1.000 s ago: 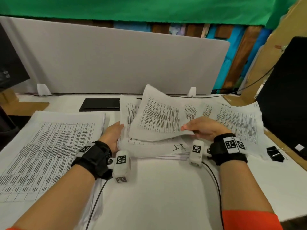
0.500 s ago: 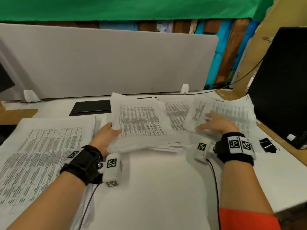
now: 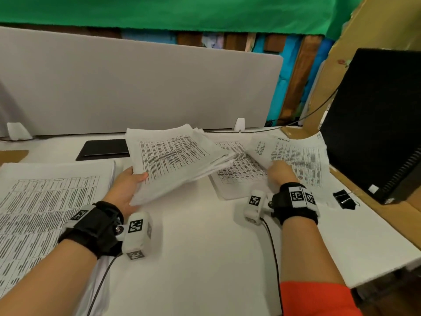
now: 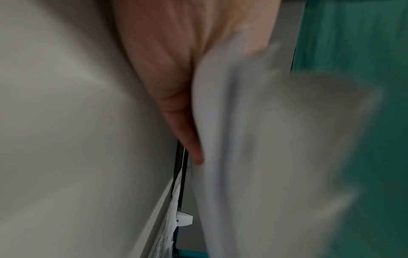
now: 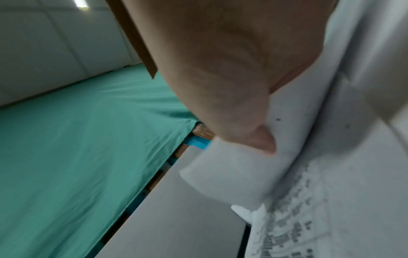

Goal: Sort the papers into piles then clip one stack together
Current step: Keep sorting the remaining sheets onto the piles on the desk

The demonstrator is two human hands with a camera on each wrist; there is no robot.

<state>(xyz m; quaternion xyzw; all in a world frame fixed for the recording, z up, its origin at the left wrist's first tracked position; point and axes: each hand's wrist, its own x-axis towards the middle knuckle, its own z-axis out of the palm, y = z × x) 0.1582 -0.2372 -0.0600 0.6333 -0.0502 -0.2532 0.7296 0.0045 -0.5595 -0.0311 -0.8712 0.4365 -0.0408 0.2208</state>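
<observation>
My left hand (image 3: 131, 187) grips a thick stack of printed papers (image 3: 177, 160) by its near left corner, thumb on top, and holds it tilted above the white table (image 3: 205, 247). In the blurred left wrist view my fingers (image 4: 176, 108) lie under this stack (image 4: 243, 139). A thin middle pile (image 3: 238, 176) lies flat beneath and to its right. My right hand (image 3: 282, 173) pinches the near left edge of a sheet on the right pile (image 3: 298, 156); the thumb (image 5: 262, 137) presses on the curled sheet (image 5: 232, 174). A black binder clip (image 3: 345, 198) lies right of my right wrist.
A large pile of printed papers (image 3: 45, 201) covers the table's left side. A black pad (image 3: 103, 149) lies behind the stacks, before the grey divider (image 3: 136, 87). A black computer case (image 3: 376, 124) stands at the right on a wooden edge. Cables trail from both wrists.
My right hand laid its sheet on the right pile, then drew back to that pile's near left edge. My left hand lifted the middle stack up and leftward, uncovering a thin pile beneath.
</observation>
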